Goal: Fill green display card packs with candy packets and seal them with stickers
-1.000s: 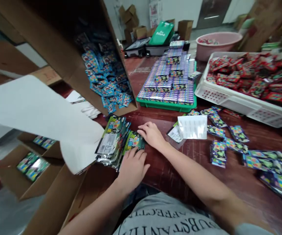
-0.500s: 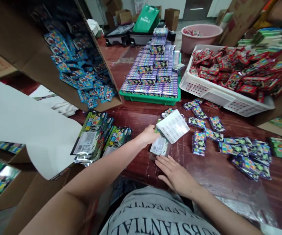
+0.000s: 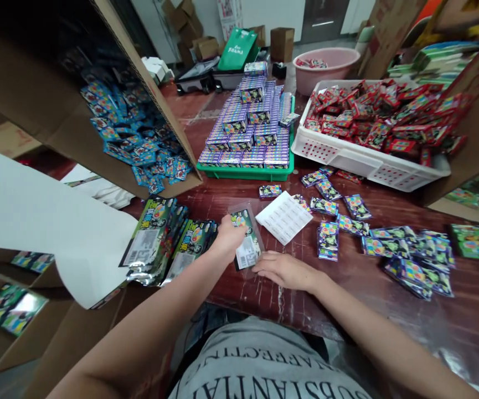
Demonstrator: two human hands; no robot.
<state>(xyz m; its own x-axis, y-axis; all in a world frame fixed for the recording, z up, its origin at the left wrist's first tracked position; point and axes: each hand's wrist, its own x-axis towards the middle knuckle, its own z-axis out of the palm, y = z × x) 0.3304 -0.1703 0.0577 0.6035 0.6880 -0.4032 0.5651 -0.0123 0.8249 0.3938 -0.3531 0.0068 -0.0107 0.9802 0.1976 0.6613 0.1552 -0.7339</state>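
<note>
My left hand [image 3: 227, 237] is closed on the left edge of a clear-topped packet [image 3: 247, 238] with a white label, lifted just above the wooden table [image 3: 372, 293]. My right hand [image 3: 284, 270] lies below it, fingers stretched toward the packet's lower edge and touching it. To the left, a fanned stack of green and silver bags [image 3: 162, 238] lies on the table. Just right of the packet rests a white label sheet [image 3: 284, 217]. Small colourful packs [image 3: 405, 252] are scattered further right.
A tipped cardboard box [image 3: 48, 94] spills blue packs [image 3: 139, 138] at the left. A green tray [image 3: 245, 173] holds stacked purple boxes, a white basket [image 3: 359, 160] holds red packs, and a pink basin [image 3: 326, 62] stands behind. A white sheet [image 3: 35, 216] overhangs floor boxes [image 3: 6, 327].
My left hand has pulled the packet back toward me from under the white label sheet, which now lies flat on the table. My right hand has moved up to the packet's lower edge.
</note>
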